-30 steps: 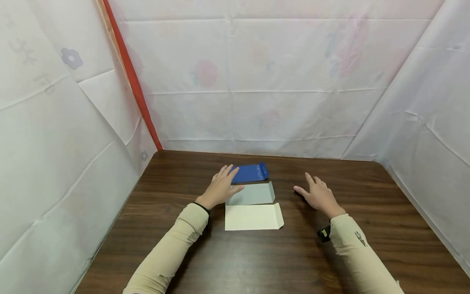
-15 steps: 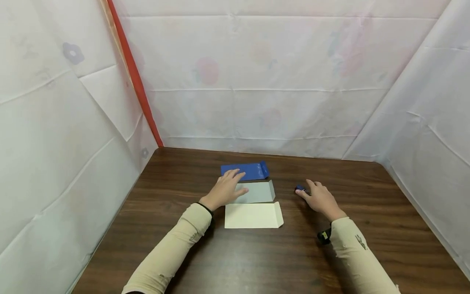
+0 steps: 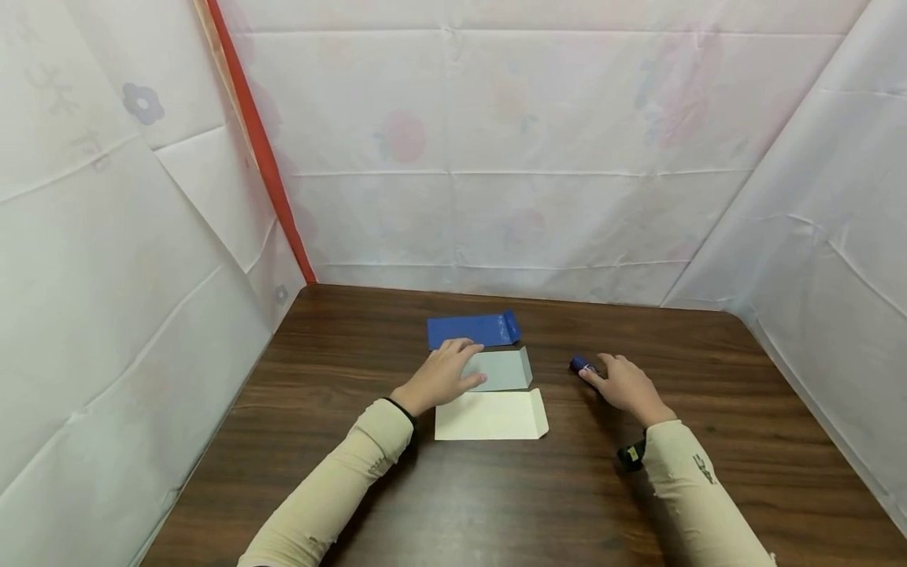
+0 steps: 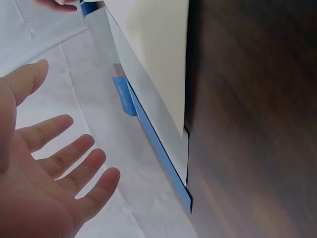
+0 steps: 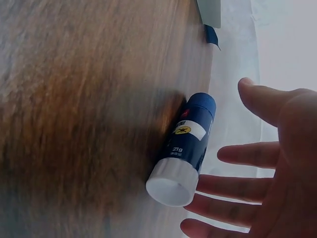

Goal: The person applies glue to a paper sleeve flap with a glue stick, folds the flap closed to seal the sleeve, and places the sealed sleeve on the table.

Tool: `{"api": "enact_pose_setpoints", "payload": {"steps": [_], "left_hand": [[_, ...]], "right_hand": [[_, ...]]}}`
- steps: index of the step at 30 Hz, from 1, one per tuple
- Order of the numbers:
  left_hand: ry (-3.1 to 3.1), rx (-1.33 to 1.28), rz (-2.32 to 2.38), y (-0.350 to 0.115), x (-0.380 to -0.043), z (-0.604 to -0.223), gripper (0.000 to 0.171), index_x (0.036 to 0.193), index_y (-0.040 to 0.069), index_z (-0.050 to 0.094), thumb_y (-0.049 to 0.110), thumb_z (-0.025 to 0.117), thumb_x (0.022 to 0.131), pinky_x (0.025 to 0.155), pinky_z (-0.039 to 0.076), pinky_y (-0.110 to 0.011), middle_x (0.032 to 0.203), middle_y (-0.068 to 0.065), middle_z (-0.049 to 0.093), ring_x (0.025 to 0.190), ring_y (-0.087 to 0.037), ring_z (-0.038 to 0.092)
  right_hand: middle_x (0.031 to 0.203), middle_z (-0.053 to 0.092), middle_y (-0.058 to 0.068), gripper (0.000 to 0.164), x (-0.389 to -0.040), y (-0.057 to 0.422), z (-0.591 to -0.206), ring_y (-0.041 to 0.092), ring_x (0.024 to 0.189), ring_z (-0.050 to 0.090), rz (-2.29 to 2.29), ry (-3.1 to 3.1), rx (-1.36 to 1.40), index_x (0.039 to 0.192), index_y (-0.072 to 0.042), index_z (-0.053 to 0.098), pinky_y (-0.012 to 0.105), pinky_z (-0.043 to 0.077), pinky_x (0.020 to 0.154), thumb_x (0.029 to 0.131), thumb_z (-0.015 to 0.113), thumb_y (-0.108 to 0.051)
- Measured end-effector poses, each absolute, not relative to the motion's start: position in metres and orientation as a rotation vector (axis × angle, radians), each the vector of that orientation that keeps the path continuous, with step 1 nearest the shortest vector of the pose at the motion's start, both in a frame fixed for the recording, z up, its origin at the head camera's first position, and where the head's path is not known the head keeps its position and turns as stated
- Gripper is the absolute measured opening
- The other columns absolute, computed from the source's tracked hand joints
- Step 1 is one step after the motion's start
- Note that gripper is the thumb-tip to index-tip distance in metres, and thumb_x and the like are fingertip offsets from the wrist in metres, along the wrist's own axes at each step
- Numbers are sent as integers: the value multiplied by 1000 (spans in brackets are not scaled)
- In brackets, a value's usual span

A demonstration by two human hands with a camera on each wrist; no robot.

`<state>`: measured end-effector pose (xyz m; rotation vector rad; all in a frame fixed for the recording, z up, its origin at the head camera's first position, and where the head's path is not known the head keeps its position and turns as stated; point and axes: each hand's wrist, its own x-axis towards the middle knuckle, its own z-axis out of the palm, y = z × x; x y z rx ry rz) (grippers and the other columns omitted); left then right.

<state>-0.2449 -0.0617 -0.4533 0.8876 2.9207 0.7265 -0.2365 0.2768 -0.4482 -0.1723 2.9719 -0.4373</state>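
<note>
Compared with a second ago, the left hand (image 3: pixel 441 376) has drawn back towards the person: it covered the left end of the blue envelope (image 3: pixel 464 332) then, and now that end is in sight, with the hand over the left part of the grey envelope (image 3: pixel 505 370). The right hand (image 3: pixel 628 388) has shifted a little to the right and nearer the person, so the glue stick (image 3: pixel 581 364), mostly hidden under it before, shows its dark blue end beside the thumb. The three envelopes lie as they did, in a row on the worktop (image 3: pixel 468 504), the cream envelope (image 3: pixel 485 416) nearest the person and the blue one farthest, each with its flap to the right.

Both forearms reach forward in pale sleeves, the left one angled inward. The left hand's fingers are spread and loosely bent, holding nothing; in the left wrist view they stand apart from the envelopes. The right hand's fingers are also spread and relaxed, gripping nothing. The glue stick lies on its side on the worktop, right of the envelopes, and in the right wrist view its white end overlaps the fingers; whether they touch it cannot be told.
</note>
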Motion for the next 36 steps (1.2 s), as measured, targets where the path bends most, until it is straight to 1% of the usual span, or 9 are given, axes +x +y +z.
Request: {"api": "enact_pose_setpoints", "payload": {"steps": [7,11,15,21,29,36], "left_hand": [[2905,964,724,-57,-241,-456,55,141,6,50,35,62,96,104,43,-49,138,-15,52,127,-33,48],[2897,1000,715,-54,-240,-457,52,138,6,53,34,63,95,102,45,-46,134,-14,55,123,-31,51],[2903,1018,670,-51,-237,-458,50,136,8,55,35,63,95,103,45,-44,133,-11,56,124,-28,51],[2866,1009,644,-49,-232,-457,48,135,9,56,33,64,95,104,44,-44,131,-10,57,125,-28,50],[2831,1037,585,-46,-226,-458,46,133,10,59,34,65,94,96,48,-38,124,-7,60,116,-23,53],[2814,1060,532,-43,-222,-459,44,129,12,63,32,71,90,95,48,-35,122,-5,61,112,-21,53]], "right_hand": [[132,49,38,65,-235,280,-450,53,119,50,-409,2988,-200,138,10,45,62,44,94,99,54,-41],[131,50,38,65,-235,280,-450,52,116,52,-405,2984,-199,137,10,46,62,45,91,98,55,-40],[129,51,38,64,-234,281,-452,51,113,54,-409,2975,-186,137,10,46,61,47,88,98,56,-39],[126,53,37,62,-233,283,-455,48,108,56,-402,2979,-180,136,9,48,58,48,84,97,58,-38],[120,57,34,60,-234,285,-457,39,95,60,-418,2963,-166,133,10,50,51,49,76,94,62,-34],[117,59,32,59,-233,286,-458,36,91,60,-398,2962,-172,130,11,53,48,50,73,92,66,-32]]}}
